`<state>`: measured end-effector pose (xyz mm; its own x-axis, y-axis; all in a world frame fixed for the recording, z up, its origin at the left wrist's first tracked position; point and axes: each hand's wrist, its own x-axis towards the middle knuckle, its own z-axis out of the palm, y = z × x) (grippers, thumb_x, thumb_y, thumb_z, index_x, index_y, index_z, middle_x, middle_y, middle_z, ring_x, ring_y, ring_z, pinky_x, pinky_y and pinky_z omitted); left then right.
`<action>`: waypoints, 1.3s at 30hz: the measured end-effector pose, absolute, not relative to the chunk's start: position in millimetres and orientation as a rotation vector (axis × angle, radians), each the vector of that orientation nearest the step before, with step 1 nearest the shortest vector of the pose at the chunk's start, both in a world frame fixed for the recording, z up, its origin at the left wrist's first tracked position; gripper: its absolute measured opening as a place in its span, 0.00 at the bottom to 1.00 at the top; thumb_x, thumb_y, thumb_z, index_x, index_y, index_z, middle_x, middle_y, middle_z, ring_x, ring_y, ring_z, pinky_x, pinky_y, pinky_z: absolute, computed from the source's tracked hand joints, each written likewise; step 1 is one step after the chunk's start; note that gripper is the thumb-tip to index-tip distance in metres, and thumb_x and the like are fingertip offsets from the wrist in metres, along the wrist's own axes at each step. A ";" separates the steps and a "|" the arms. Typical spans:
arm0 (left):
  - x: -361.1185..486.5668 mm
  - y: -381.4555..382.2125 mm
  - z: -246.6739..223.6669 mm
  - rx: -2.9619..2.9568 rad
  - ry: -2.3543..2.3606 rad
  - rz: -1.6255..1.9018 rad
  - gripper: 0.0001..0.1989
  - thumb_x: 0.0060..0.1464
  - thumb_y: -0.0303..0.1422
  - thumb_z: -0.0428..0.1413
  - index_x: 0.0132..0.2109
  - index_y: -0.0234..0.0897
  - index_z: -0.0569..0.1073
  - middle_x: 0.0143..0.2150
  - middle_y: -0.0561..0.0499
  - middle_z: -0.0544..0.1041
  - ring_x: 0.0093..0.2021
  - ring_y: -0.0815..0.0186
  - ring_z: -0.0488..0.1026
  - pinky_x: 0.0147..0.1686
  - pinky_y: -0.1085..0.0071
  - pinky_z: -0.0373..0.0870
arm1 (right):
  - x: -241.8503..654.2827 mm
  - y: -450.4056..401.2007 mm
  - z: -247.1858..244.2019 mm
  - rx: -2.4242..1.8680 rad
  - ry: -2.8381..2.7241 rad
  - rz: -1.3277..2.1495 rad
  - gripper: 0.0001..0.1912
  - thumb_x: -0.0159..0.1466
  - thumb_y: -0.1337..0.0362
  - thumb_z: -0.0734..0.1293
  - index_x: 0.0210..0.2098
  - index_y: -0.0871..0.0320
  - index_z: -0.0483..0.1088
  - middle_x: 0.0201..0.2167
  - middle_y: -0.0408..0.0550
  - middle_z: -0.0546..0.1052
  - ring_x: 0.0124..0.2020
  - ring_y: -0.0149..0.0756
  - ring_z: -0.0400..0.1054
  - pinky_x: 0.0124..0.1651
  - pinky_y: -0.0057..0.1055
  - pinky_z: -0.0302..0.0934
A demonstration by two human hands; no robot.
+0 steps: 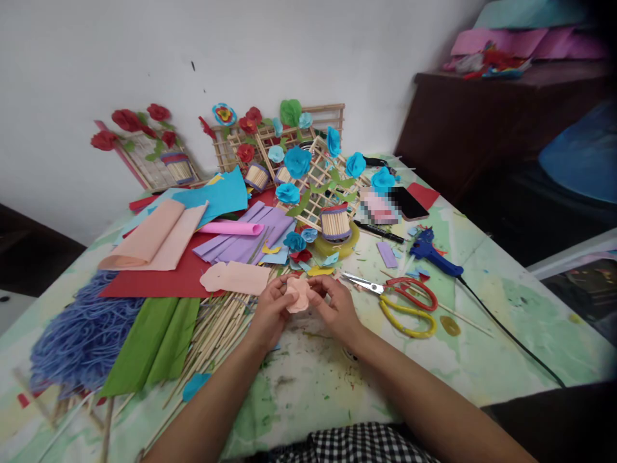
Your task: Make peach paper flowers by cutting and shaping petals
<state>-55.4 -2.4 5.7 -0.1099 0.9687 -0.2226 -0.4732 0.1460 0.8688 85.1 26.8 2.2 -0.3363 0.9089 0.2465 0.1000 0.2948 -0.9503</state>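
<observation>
Pale-green tabletop [308, 402], peach paper petals [299, 296] in the pinch of left fingers [281, 300] and right fingers [322, 281]

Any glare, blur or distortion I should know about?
Head view: lighting looks soft and even, no strong glare; the peach paper piece between the left hand and right hand is readable but slightly soft; blocky pixels hide a patch beside the phone; the cabinet leans, probably from lens distortion; the upper right corner falls to black.

Table [530, 305], mottled green-and-white cover. Lying on it: blue yarn [91, 334] heaped at left, thin sticks [219, 328] alongside; rightward, open scissors [409, 318], blue glue gun [436, 254].
</observation>
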 end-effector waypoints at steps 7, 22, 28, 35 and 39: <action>-53.5 -4.4 2.2 1.060 1.444 1.398 0.16 0.38 0.28 0.60 0.40 0.35 0.71 0.35 0.50 0.75 0.35 0.65 0.72 0.33 0.74 0.67 | 82.6 26.9 -5.5 -0.886 -1.577 1.291 0.12 0.61 0.59 0.60 0.40 0.58 0.67 0.35 0.49 0.75 0.34 0.35 0.69 0.37 0.30 0.63; -53.5 -3.9 3.9 0.882 1.297 1.405 0.20 0.38 0.31 0.63 0.42 0.34 0.69 0.34 0.50 0.76 0.30 0.69 0.72 0.28 0.76 0.68 | 81.6 29.4 -7.3 -0.969 -1.535 1.240 0.13 0.54 0.66 0.63 0.40 0.59 0.66 0.27 0.44 0.72 0.27 0.32 0.66 0.32 0.28 0.61; -54.1 -4.2 0.8 0.773 1.187 1.426 0.17 0.42 0.36 0.62 0.40 0.34 0.72 0.32 0.50 0.76 0.26 0.70 0.70 0.26 0.75 0.67 | 81.7 31.2 -4.5 -1.007 -1.508 1.194 0.12 0.52 0.69 0.61 0.37 0.58 0.67 0.26 0.43 0.73 0.26 0.32 0.66 0.31 0.28 0.62; -55.8 -3.6 -5.1 0.741 1.121 1.427 0.15 0.46 0.38 0.60 0.40 0.34 0.74 0.29 0.51 0.74 0.25 0.71 0.68 0.22 0.77 0.62 | 80.9 32.3 -3.5 -1.037 -1.483 1.181 0.12 0.52 0.69 0.60 0.36 0.58 0.66 0.27 0.45 0.74 0.27 0.33 0.68 0.31 0.29 0.63; -55.2 -3.4 -2.7 0.788 1.158 1.392 0.16 0.44 0.38 0.62 0.39 0.34 0.75 0.27 0.51 0.75 0.25 0.71 0.69 0.23 0.78 0.62 | 80.9 32.7 -5.2 -1.047 -1.488 1.173 0.13 0.51 0.69 0.60 0.37 0.58 0.67 0.27 0.45 0.74 0.26 0.34 0.68 0.30 0.29 0.63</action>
<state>-55.2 -3.4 -2.7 -0.1714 0.9740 -0.1478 -0.3223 0.0864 0.9427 80.9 32.7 -5.2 -0.1947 0.9675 0.1613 0.0693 0.1776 -0.9817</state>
